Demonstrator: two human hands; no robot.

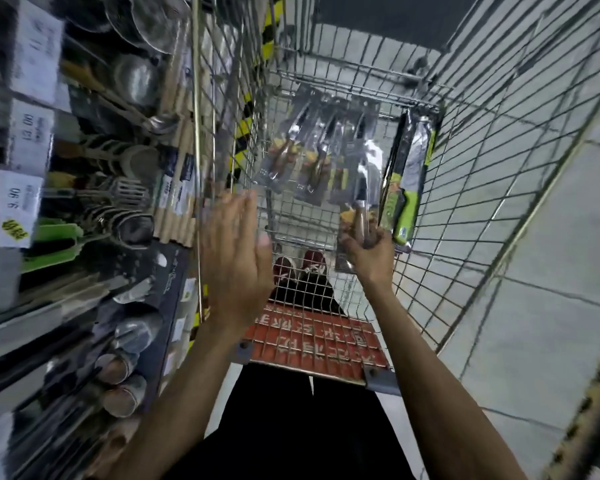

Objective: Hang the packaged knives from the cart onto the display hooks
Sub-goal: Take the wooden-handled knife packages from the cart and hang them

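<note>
Right hand (369, 254) grips packaged knife (361, 199) by handle end, inside cart (465, 188). Left hand (236, 258) flat, fingers straight, holds nothing. Other knife packs (291, 150) lie on cart floor beyond fingertips; green pack (407, 174) just right of right hand.

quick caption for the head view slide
Right hand grips a packaged knife inside the wire cart; left hand open.

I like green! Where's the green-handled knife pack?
Head view: the green-handled packaged knife leans on the wire cart's right wall, beside the right hand.
</note>
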